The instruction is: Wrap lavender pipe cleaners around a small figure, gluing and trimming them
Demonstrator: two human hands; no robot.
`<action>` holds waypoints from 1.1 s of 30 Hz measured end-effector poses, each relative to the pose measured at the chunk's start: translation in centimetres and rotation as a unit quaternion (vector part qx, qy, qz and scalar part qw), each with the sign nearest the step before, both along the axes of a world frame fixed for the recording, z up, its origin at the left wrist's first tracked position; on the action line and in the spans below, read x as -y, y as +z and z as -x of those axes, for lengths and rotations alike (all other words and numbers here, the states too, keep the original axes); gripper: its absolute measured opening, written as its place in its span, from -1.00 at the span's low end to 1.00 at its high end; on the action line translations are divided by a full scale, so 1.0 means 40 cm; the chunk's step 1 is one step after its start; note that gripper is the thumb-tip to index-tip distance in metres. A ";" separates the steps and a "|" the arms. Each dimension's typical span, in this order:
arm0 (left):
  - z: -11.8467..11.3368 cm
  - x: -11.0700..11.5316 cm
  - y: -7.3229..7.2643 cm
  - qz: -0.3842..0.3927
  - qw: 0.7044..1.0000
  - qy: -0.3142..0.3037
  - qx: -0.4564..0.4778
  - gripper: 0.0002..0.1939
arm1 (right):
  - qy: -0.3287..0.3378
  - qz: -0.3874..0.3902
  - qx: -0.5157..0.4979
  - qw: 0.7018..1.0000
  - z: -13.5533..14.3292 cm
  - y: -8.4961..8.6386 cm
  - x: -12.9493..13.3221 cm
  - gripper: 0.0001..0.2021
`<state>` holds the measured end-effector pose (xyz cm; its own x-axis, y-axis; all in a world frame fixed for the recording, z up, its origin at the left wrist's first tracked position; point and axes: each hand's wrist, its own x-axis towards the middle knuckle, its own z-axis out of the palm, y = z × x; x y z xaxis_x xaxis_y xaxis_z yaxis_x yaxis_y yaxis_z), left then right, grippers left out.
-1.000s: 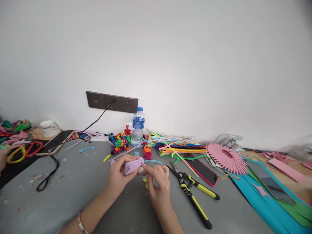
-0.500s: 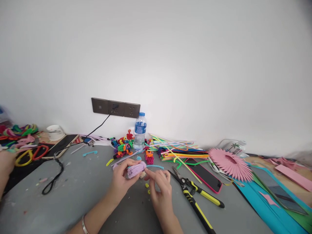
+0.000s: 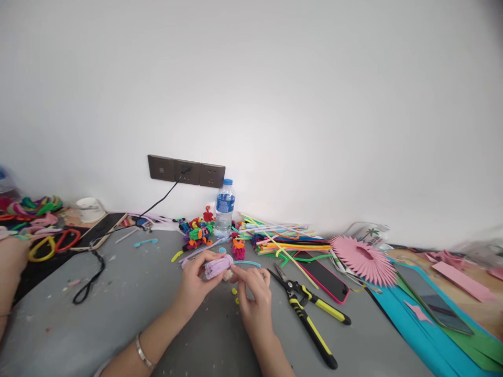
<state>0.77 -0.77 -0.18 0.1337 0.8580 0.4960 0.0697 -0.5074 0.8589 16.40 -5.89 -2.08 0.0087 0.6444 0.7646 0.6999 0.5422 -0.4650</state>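
Lilac bundle (image 3: 215,268), a fuzzy, thick roll of soft stems, is held over the desk (image 3: 208,335), pinched between the thumb and fingers of the left hand (image 3: 193,285). The right hand (image 3: 255,298) has its index finger stretched out to the bundle's right end, the other fingers curled in; whether it also grips something cannot be told. A silver bracelet (image 3: 143,353) circles the left wrist. Just below the bundle is a small beige piece (image 3: 227,275), too small to make out, and near the right hand lie a few yellow bits (image 3: 234,291). A light blue stem (image 3: 247,263) rests just beyond the fingertips. To the right, cutters (image 3: 291,288) with black-and-yellow handles lie spread, close to a phone in a pink case (image 3: 328,278). Behind the hands, a clear water bottle (image 3: 225,205) with a blue cap stands upright — a heap of colourful fuzzy figures (image 3: 196,234) on its left, a pile of loose pipe cleaners (image 3: 294,242) on its right. Farther right are a pleated pink paper ring (image 3: 379,264) and a dark tablet-like device (image 3: 436,299) on blue and green sheets (image 3: 408,324). On the far left — near red-and-yellow-handled scissors (image 3: 43,248) — another person's arm (image 3: 10,277) enters at the edge. A black cord (image 3: 159,201) runs up to a dark socket panel (image 3: 186,171) on the wall (image 3: 275,94).
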 end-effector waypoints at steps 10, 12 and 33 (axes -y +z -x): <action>0.002 0.001 -0.005 -0.017 1.000 -0.006 0.004 -0.93 | 0.011 -0.010 0.007 1.000 -0.004 -0.006 -0.002 -0.60; 0.002 0.001 -0.003 -0.014 1.000 -0.007 0.003 -0.93 | 0.010 -0.014 0.008 1.000 -0.004 -0.005 -0.002 -0.61; 0.005 -0.003 -0.004 -0.016 1.000 -0.006 -0.007 -0.93 | -0.001 -0.014 0.004 1.000 0.000 0.015 0.000 -0.59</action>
<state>0.59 -0.66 -0.34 0.1518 0.8399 0.5210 0.0759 -0.5355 0.8411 16.41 -5.89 -1.48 0.0039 0.6229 0.7823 0.7037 0.5541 -0.4447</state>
